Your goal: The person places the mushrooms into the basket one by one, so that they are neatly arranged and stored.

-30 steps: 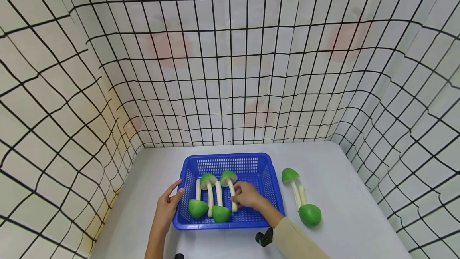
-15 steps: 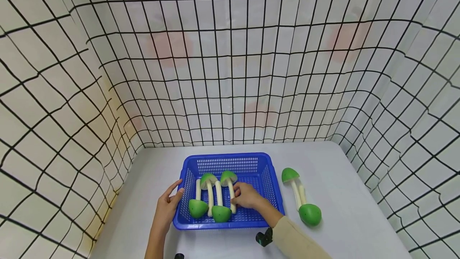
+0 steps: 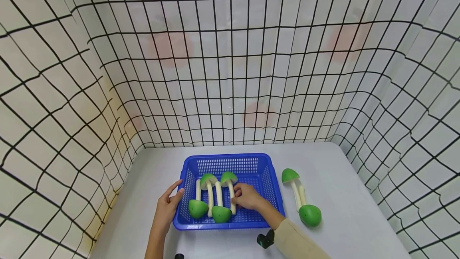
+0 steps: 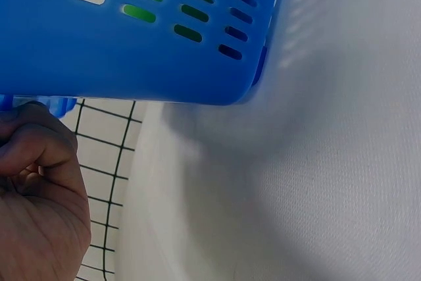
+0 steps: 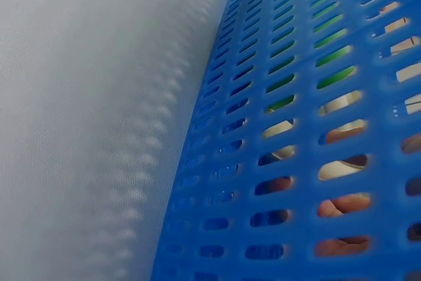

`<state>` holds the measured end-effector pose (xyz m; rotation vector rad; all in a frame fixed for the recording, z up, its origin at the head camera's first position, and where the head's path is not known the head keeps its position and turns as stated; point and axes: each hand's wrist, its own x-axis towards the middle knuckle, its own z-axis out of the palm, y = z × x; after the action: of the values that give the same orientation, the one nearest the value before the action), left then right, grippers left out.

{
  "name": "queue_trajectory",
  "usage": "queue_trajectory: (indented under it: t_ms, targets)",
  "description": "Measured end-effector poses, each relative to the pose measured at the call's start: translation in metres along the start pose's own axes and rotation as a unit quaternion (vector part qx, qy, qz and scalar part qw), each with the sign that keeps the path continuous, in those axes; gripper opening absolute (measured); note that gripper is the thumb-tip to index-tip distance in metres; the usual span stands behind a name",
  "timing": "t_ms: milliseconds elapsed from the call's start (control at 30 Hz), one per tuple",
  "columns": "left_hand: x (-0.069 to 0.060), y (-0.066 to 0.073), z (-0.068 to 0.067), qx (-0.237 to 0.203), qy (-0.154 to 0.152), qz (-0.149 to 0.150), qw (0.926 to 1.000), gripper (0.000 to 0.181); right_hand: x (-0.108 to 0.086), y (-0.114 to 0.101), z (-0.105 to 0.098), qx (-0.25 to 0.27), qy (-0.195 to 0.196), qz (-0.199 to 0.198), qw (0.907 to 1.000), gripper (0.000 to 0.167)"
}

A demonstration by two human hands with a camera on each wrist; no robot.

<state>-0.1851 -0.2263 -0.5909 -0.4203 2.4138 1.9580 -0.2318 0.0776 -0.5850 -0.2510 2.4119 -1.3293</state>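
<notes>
Green mushroom points cap-away; my right hand, nearer, pinches its stem; left hand grips the basket

The left hand bends its fingers while the right hand pinches

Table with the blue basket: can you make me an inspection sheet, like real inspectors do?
Surface: white table.
Job's things: blue basket holding four green-capped mushrooms, caps at alternating ends; two more mushrooms lie to its right.
Clutter: a black object beside the right sleeve, another at the head view's bottom edge; can't tell what.
Hands: left hand touches the basket's left side; right hand holds the stem of the basket's rightmost mushroom.
Cables: nothing seen.
Surroundings: white backdrop with black grid lines.
</notes>
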Motion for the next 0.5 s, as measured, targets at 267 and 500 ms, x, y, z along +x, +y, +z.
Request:
queue_trajectory:
  t_ms: [267,500]
  targets:
    - [0.000,0.000,0.000,-0.007,0.004,0.012,0.9999,0.054,-0.006,-0.002,-0.006,-0.037,0.020,-0.019,0.9989,0.045]
    - [0.000,-0.001,0.001,0.002,0.008,0.017,0.9998,0.056,-0.011,-0.001,-0.012,-0.057,0.040,-0.016,0.9974,0.045]
